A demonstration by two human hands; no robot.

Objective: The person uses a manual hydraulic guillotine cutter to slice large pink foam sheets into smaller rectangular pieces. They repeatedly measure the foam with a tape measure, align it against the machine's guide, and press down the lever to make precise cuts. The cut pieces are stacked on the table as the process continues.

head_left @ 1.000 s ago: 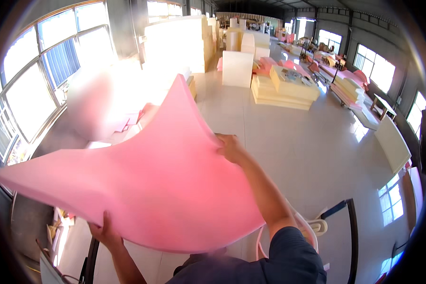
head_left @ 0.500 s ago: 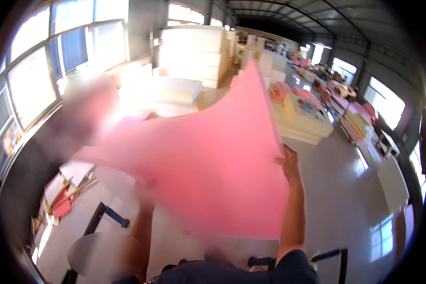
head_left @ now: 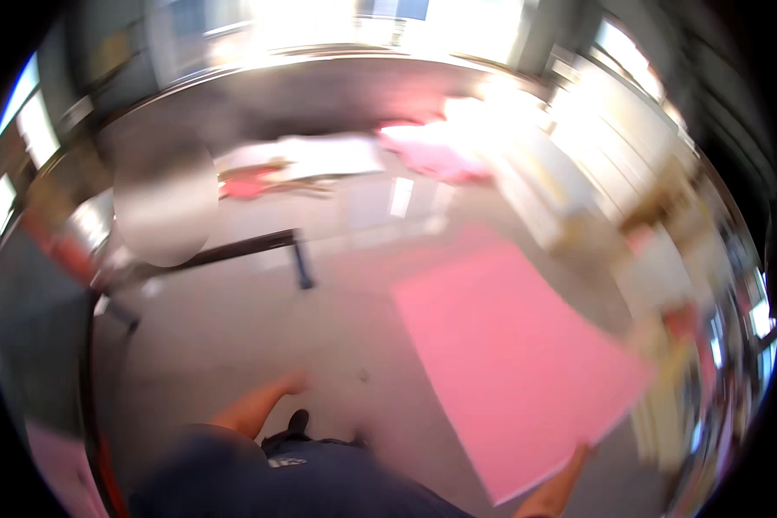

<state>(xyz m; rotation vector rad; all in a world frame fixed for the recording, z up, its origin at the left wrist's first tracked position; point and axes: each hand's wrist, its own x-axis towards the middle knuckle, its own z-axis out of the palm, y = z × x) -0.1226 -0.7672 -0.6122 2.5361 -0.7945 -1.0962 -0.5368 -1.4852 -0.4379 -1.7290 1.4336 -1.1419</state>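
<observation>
A large pink foam sheet [head_left: 518, 363] hangs at a slant on my right, its far edge raised toward the middle of the view. My right hand [head_left: 584, 451] grips the sheet by its near right edge, with the fingers partly behind it. My left hand [head_left: 295, 381] is apart from the sheet, low in front of my body. Motion blurs its fingers, and nothing can be made out in it.
A dark bar frame with a blue leg [head_left: 302, 266] stands left of centre. Pink sheets [head_left: 440, 151] and white boards [head_left: 332, 155] lie along the far wall below the windows. Tall pale foam blocks [head_left: 609, 142] and yellowish foam pieces [head_left: 665, 401] stand at the right.
My view has swung left toward the windows. My left hand has come off the pink foam sheet and dropped near my body. The sheet now hangs to my right, still in my right hand.
</observation>
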